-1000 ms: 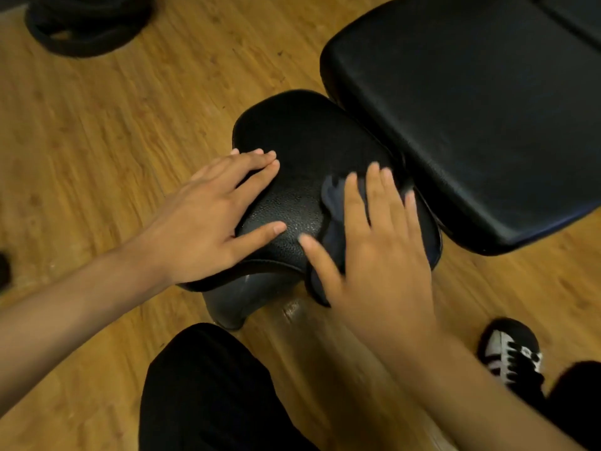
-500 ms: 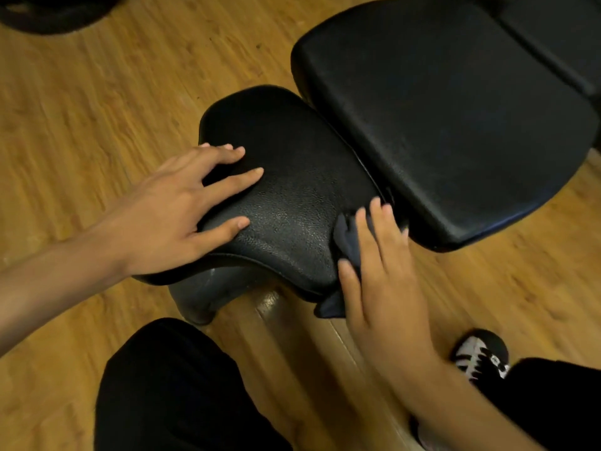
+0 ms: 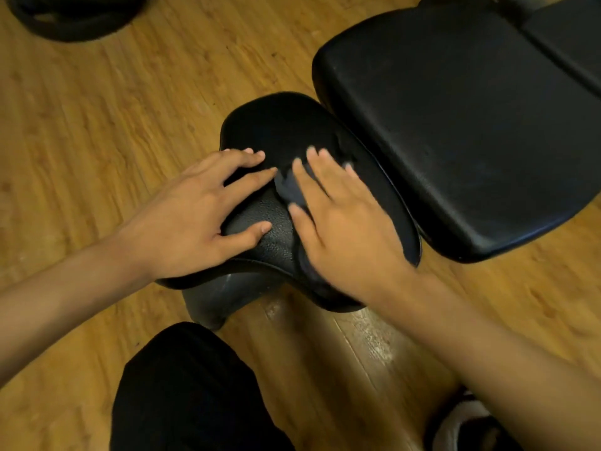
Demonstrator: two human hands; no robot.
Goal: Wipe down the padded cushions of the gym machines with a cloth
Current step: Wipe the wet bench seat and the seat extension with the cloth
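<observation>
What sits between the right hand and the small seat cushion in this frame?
A dark cloth lies there, pressed flat onto the small cushion by the right hand. Its edge shows beside the thumb in the head view.

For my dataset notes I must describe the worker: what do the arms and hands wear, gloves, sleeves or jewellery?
Nothing shows: the left hand and the right hand are ungloved, with no ring visible, and the left forearm and the right forearm are bare to the frame edge, without sleeve, watch or bracelet. The right hand is blurred.
</observation>
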